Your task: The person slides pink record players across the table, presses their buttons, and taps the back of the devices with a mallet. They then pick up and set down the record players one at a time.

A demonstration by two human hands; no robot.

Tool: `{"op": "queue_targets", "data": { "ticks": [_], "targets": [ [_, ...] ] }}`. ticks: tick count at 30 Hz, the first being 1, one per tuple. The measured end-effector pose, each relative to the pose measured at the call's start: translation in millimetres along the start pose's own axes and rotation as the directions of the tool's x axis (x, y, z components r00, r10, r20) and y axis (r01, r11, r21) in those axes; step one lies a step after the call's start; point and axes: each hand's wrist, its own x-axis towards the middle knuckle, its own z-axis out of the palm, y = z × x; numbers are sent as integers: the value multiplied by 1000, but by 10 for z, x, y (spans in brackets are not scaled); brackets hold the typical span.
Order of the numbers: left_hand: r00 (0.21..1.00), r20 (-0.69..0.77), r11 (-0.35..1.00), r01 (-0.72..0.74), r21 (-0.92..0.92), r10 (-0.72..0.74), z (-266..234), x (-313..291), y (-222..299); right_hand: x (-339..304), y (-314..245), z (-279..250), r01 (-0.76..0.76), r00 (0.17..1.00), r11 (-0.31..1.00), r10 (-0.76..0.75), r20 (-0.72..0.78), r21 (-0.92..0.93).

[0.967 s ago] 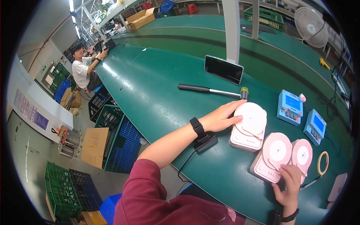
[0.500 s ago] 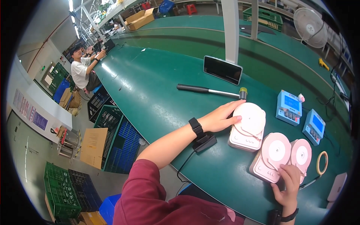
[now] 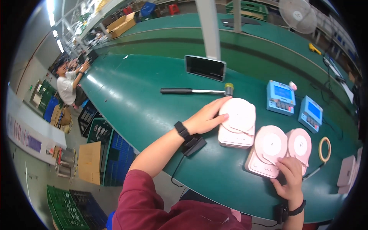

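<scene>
Three mini record players stand close together on the green bench, each with a round disc and a small tonearm. My left hand [image 3: 205, 118] grips the left, whitish player [image 3: 235, 140], thumb on its disc edge and fingers round its far left side. My right hand [image 3: 290, 176] is closed on the lower right corner of the middle pink player [image 3: 262, 168], with fingertips near the tonearm and thumb at the front edge. Just beyond that hand is the right pink player [image 3: 300, 143], partly hidden by the middle one and by my fingers.
A mallet [image 3: 193, 91] and a propped-up phone [image 3: 205, 68] are beyond my left hand. Two blue boxes with screens, one left [image 3: 281, 97] and one right [image 3: 310, 114], stand behind the players. A tan ring [image 3: 324, 150] lies far right. A co-worker [image 3: 67, 88] sits at the bench's far left.
The view has shifted, so the bench and its things appear further left. Both hands keep their holds, and the middle and right players look slightly further from the left one.
</scene>
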Motion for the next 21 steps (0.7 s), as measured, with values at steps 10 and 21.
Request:
{"op": "queue_targets", "data": {
  "ticks": [10,21],
  "targets": [
    [998,23,997,61,-56,-60,-18,39,-66,7,69,-38,-61,997,998,61,-46,9],
    [991,7,987,137,-85,-137,53,31,39,-216,414,-2,-584,731,781,625,-274,222]
  ]
}}
